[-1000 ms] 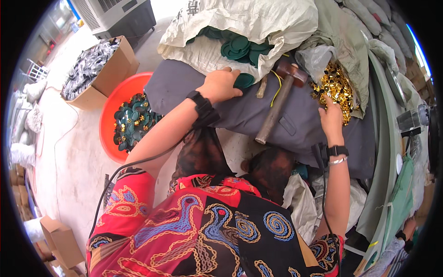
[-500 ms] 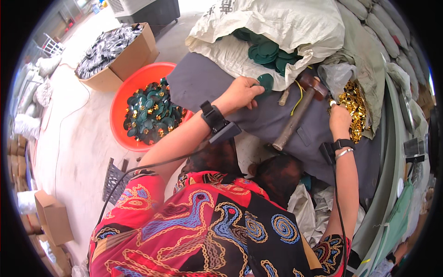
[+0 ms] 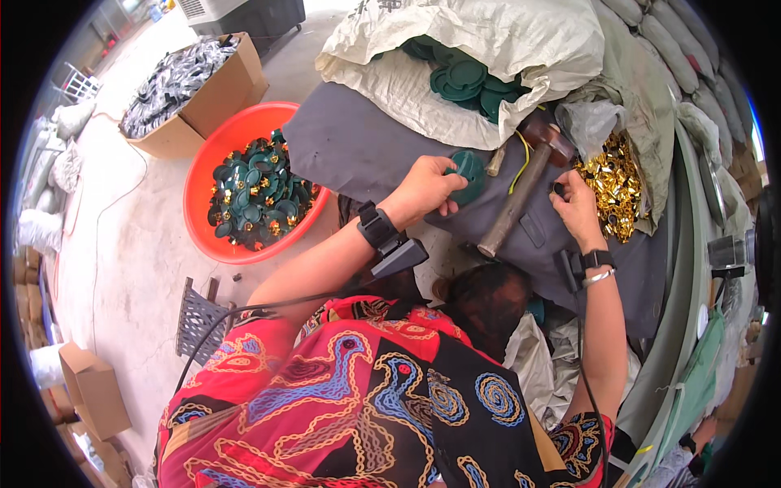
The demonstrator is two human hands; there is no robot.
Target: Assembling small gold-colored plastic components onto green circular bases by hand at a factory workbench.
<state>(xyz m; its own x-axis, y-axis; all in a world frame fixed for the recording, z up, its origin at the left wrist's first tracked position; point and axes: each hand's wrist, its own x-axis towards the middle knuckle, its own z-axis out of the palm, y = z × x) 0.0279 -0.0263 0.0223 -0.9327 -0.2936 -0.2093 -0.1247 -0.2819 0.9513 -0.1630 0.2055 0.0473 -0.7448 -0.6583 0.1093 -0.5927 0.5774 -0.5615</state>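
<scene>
The left hand [image 3: 427,189] holds a round green disc [image 3: 469,175] with its fingers closed on it, resting on the grey cloth [image 3: 350,142], and more green discs [image 3: 460,77] peek out of the white sack [image 3: 488,41] at about 12 o'clock from that hand. The right hand [image 3: 576,207] pinches a small dark piece [image 3: 559,189] between its fingertips, just beside the pile of shiny gold bits [image 3: 614,175] at its 2 o'clock. A hammer [image 3: 521,191] with a wooden handle lies on the cloth between the two hands, and at 9 o'clock from the left hand sits an orange tub [image 3: 203,175] of green and gold pieces, with a cardboard box [image 3: 224,89] near it.
</scene>
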